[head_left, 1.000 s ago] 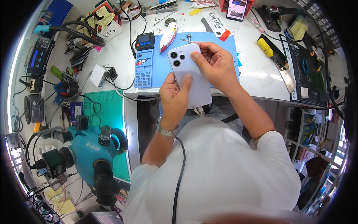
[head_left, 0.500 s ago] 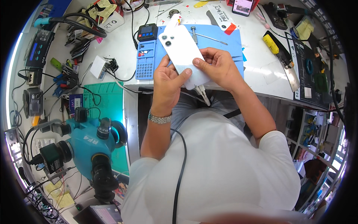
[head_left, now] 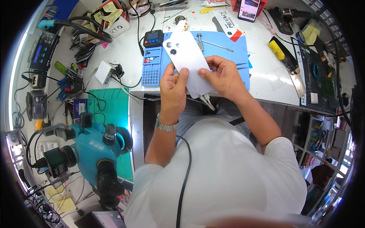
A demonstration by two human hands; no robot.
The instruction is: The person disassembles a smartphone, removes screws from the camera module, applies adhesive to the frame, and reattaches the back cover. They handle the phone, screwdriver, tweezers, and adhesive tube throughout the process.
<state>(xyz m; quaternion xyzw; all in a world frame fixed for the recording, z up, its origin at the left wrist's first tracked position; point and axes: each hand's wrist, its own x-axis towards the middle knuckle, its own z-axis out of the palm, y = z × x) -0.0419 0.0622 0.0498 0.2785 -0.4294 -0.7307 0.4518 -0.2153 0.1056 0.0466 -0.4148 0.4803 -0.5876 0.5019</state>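
A white smartphone (head_left: 189, 57) is held between my hands, back side up, its cameras at the far left corner. My left hand (head_left: 173, 85) grips its left edge, thumb lying on the back cover. Along the right edge my right hand (head_left: 224, 76) is closed, with its thumb pressed on the back too. From the phone's near end a white cable plug (head_left: 207, 102) hangs down toward my lap. Beneath the phone lies a blue work mat (head_left: 218, 41) carrying a small screwdriver (head_left: 200, 41) and a thin metal tool (head_left: 218, 45). What my fingers touch underneath is hidden.
A teal microscope (head_left: 95, 148) stands at the left over a green mat (head_left: 110, 98). A small black device with a screen (head_left: 153, 38) sits beyond the blue mat. At the right are a yellow-handled blade (head_left: 276, 50) and a black mat (head_left: 311, 76). Another phone (head_left: 249, 9) leans at the back.
The view has shifted slightly, so everything sits a little lower and to the right. My left thumb has moved up along the phone's back.
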